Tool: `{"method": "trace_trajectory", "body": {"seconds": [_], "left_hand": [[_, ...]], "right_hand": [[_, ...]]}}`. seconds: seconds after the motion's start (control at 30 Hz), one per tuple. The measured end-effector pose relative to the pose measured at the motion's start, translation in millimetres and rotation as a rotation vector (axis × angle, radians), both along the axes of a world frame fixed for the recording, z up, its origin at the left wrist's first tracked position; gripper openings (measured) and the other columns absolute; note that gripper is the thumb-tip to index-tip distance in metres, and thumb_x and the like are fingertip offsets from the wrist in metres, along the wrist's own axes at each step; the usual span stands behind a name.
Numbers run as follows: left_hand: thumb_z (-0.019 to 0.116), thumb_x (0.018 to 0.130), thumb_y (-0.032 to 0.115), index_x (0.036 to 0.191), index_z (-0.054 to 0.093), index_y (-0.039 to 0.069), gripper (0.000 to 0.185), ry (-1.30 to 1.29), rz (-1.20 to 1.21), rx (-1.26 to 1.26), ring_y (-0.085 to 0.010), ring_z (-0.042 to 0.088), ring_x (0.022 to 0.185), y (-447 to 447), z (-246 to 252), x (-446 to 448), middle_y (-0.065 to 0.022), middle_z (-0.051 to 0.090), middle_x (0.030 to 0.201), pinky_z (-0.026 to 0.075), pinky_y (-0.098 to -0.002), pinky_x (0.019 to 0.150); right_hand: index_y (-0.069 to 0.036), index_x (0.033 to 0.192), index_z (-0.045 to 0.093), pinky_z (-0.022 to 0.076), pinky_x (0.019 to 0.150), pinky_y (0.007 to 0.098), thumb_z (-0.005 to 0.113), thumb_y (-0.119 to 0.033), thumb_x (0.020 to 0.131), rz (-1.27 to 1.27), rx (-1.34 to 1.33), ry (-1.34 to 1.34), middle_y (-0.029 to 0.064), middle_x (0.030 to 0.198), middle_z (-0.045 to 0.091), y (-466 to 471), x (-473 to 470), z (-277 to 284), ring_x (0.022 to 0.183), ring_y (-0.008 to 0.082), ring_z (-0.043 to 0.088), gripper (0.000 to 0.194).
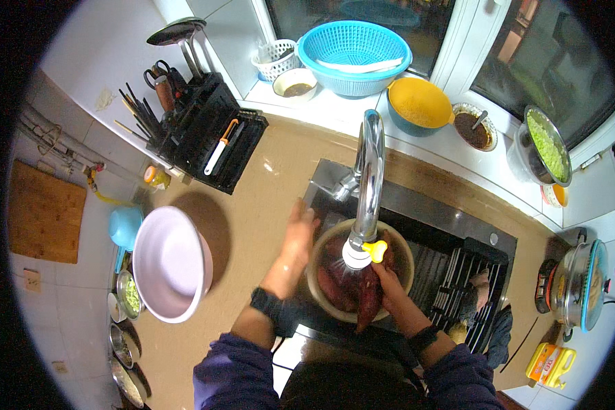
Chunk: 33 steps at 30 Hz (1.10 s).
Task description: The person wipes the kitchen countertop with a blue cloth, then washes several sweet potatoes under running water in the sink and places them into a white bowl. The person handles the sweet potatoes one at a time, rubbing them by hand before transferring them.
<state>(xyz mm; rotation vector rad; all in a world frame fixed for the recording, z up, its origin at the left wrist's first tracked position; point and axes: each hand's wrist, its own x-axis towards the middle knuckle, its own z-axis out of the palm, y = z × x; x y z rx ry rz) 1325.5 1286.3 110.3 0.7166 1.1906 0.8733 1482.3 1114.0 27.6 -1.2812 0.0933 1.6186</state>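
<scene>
In the sink, a pale round basin [312, 287] holds several reddish sweet potatoes [332, 279]. My right hand [388, 286] grips one long dark-red sweet potato [370, 302] at the basin's right side, its lower tip over the front rim. Water sprays onto it from the white nozzle [352, 259] of the chrome faucet [373, 169], which hides part of the basin. A yellow lever [376, 251] sits on the nozzle. To the left of the basin, my left hand [298, 233] is raised over the sink's left edge, empty, slightly blurred, its fingers extended.
A lilac basin [171, 264] stands on the left counter, below a black utensil rack [200, 133]. Along the windowsill are a blue colander [356, 56], a yellow colander [420, 102] and a sauce bowl [474, 128]. A metal dish rack [448, 287] spans the sink's right part; a lidded pot [574, 287] stands beyond.
</scene>
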Motion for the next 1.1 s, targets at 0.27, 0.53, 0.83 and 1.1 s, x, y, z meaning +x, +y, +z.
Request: {"method": "trace_trajectory", "body": {"seconds": [0.27,0.53,0.83,1.1], "left_hand": [[0.041,0.085,-0.004,0.144,0.016,-0.002,0.065,-0.259,-0.413,0.172,-0.0228,0.028,0.135,59,9,30,-0.0146,0.025,0.149,0.023,-0.0363,0.111],[0.053,0.091,0.017,0.127,0.046,0.007,0.038,-0.321,-0.426,-0.282,-0.0188,0.053,0.106,-51,-128,-27,-0.0061,0.055,0.119,0.042,-0.0347,0.092],[0.057,0.092,0.026,0.131,0.041,0.007,0.046,0.033,-0.336,-0.595,-0.0218,0.054,0.107,-179,-144,-18,-0.0070,0.054,0.119,0.044,-0.0353,0.089],[0.044,0.095,0.043,0.132,0.042,0.007,0.051,-0.130,-0.368,-0.636,-0.0245,0.053,0.109,-178,-112,22,-0.0074,0.052,0.126,0.046,-0.0371,0.093]], "right_hand": [[-0.004,0.122,0.053,0.0472,0.089,0.0389,0.069,-0.035,0.082,0.117,-0.053,-0.188,0.0119,0.115,0.059,-18,-4,-50,0.102,0.0267,0.057,0.053],[0.004,0.136,0.029,0.0471,0.088,0.0468,0.070,-0.041,0.075,0.407,0.187,-0.985,0.0257,0.117,0.053,-8,-17,-200,0.103,0.0394,0.056,0.087],[-0.001,0.136,0.031,0.0502,0.078,0.0483,0.065,-0.051,0.076,0.930,-0.168,-1.364,0.0245,0.124,0.046,18,-6,-77,0.100,0.0382,0.059,0.085],[0.000,0.123,0.054,0.0416,0.095,0.0372,0.053,-0.053,0.088,0.492,0.009,-0.324,0.0253,0.127,0.051,-12,-6,-67,0.113,0.0380,0.052,0.064]]}}
